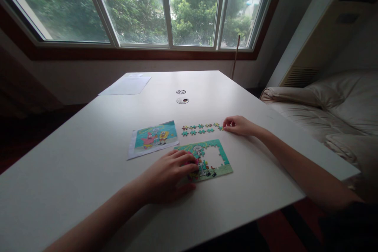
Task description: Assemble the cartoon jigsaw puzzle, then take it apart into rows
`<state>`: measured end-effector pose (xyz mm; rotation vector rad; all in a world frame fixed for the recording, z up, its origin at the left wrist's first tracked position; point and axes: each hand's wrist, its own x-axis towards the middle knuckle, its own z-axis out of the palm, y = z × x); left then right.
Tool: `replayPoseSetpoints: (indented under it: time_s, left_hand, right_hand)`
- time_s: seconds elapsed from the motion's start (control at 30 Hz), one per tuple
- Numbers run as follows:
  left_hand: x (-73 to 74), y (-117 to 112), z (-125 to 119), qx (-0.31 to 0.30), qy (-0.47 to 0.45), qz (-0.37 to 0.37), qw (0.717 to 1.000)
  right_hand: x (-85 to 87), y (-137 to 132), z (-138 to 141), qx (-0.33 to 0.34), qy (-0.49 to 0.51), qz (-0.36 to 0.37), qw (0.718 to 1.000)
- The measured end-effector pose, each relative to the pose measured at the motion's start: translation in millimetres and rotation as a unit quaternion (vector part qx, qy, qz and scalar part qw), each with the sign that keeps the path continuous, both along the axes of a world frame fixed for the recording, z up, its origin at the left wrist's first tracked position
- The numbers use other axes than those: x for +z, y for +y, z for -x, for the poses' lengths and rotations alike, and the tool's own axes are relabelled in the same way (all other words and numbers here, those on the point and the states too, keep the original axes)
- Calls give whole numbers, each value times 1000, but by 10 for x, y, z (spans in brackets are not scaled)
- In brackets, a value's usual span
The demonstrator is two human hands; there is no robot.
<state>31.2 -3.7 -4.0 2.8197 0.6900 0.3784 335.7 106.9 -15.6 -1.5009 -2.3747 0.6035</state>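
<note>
A small cartoon jigsaw puzzle (217, 161) lies near the front of the white table (88, 165), with a gap in its upper right part. My left hand (168, 175) rests flat on the puzzle's left side, fingers stretched out. Behind the puzzle, several loose pieces (201, 128) lie in two short rows. My right hand (239, 125) sits at the right end of those rows, fingers curled down onto the last piece there. A printed reference picture (153, 138) of the same cartoon lies left of the pieces.
A sheet of paper (125, 85) lies at the table's far left. Two round cable ports (182, 96) sit in the tabletop's middle. A padded cover (333, 106) is draped to the right of the table. Large windows fill the wall behind.
</note>
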Motion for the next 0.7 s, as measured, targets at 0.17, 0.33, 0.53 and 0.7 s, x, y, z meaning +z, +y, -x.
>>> replayPoseSetpoints:
  time_s: [0.17,0.33,0.53,0.7]
  left_hand:
    - [3,-4,-1,1,14,6,1000]
    - [10,-8,-6,3,21,8,1000]
    - [17,2,-10,-1,19,3,1000]
    - [14,-2,-7,0,18,4,1000]
  right_hand:
    - [5,-27,45,15,11,2,1000]
    - [-16,-36,67,37,22,0,999]
    - [-37,-28,59,36,27,-2,999]
    - [-14,-21,37,37,28,0,999]
